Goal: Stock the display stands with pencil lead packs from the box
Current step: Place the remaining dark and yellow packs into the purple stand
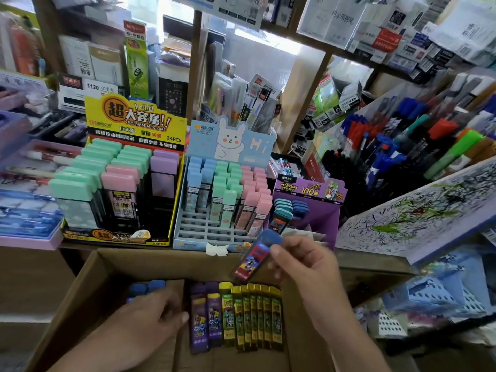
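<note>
Fingers of the right hand [303, 272] pinch a blue-capped lead pack [255, 261], tilted above the box [88, 285], likely bound for the purple stand [327, 218] just beyond. The left hand [150, 318] lies over more blue-capped packs [146, 288] in the box; whether it grips one is unclear.

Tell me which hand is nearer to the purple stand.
Right. The right hand, holding a pack, is just in front of the purple stand. The left hand is farther away, down in the box, to the lower left.
</note>
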Demonstrator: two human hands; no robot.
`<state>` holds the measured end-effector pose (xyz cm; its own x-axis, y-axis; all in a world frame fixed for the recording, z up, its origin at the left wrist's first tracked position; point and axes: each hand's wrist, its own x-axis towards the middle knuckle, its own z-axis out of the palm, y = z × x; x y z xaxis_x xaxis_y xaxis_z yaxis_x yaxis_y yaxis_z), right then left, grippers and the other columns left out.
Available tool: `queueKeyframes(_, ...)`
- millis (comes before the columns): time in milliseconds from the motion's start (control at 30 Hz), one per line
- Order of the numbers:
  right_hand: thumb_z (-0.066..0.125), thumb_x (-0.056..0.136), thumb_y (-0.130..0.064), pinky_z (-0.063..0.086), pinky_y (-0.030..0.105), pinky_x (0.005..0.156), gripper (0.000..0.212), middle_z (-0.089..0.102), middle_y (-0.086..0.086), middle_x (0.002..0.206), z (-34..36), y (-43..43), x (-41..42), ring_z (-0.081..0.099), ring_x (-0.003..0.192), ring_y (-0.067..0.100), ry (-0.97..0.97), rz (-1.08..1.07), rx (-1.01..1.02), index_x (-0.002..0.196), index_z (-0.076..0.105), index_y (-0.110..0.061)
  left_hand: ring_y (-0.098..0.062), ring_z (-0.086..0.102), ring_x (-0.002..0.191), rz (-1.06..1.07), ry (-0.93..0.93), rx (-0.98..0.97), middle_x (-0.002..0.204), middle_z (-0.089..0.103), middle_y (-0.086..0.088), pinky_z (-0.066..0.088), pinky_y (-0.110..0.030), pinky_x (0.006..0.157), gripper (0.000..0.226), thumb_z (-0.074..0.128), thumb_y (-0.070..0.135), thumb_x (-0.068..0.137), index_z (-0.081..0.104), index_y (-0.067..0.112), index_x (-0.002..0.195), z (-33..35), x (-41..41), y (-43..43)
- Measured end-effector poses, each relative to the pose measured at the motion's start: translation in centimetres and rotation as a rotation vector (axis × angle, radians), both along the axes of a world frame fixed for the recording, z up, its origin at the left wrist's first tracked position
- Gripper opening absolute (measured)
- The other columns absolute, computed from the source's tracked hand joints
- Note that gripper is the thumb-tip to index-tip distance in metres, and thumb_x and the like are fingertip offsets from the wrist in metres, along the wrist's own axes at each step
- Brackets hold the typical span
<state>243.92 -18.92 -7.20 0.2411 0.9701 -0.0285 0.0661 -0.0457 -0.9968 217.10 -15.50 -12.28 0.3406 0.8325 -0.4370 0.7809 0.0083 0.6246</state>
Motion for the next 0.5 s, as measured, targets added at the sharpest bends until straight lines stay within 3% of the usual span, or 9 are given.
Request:
queueKeyframes(233,0.076,0.08,-0.026,0.062,0.025,0.065,0.012,0.077,0.012,0.084,2.6,0.1,5.0,0.073,0.074,0.025,-0.088,-0.195,0.182,0.091,0.078,-0.022,0.0,0.053,0.108,-0.018,0.088,0.087,0.114,0.054,0.021,0.045,-0.023,0.1,0.028,0.056,0.059,0.093,0.049,0.044,0.115,-0.2,-0.1,0.1)
queueKeyframes(367,0.074,0.091,-0.011,0.064,0.03,0.065,0.008,0.077,0.012,0.082,2.7,1.4,6.7,0.075,0.075,0.03,-0.198,-0.261,0.26,0.092,0.077,-0.019,0.001,0.052,0.107,-0.044,0.094,0.073,0.114,0.051,0.021,0.044,-0.022,0.099,0.026,0.057,0.06,0.092,0.047,0.046,0.112,-0.3,0.0,0.0)
queueKeyframes(500,0.074,0.092,-0.009,0.063,0.027,0.065,0.012,0.077,0.006,0.081,2.5,2.6,7.2,0.076,0.074,0.023,-0.299,-0.267,0.302,0.093,0.076,-0.021,0.001,0.05,0.111,-0.045,0.09,0.081,0.118,0.05,0.022,0.041,-0.022,0.1,0.027,0.057,0.059,0.093,0.047,0.047,0.115,-0.3,0.1,-0.1)
